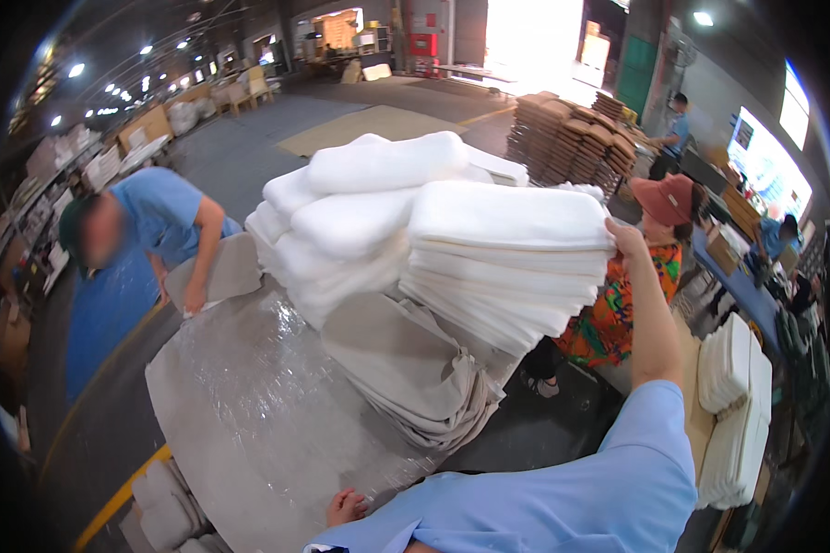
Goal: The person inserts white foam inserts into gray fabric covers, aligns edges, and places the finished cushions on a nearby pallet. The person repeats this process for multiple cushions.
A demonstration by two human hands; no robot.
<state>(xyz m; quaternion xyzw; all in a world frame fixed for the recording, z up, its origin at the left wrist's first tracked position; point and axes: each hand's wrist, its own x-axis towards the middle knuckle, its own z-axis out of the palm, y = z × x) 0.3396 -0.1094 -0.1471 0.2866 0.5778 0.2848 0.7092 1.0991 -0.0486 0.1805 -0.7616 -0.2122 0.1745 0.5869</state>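
My right hand (625,241), arm stretched out to the right, grips the right edge of the top white pad (507,210) on a neat stack of long, soft padding pieces. Thumb and fingers close around that edge. Low in the view, my left hand (346,506) is over the near part of the table, its fingers loosely bent and nothing visible in them. Between my hands lies a pile of grey-beige fabric covers (387,350), folded over at the right. More white pads (350,217) are heaped loosely behind and left of the stack.
The table (240,396) is covered with shiny plastic film. At its left a person (171,217) bends over, handling a grey cover (221,272). Another person in a red cap (664,203) stands just beyond the stack. Brown cushions (572,134) are piled behind; white pads (733,415) stand at right.
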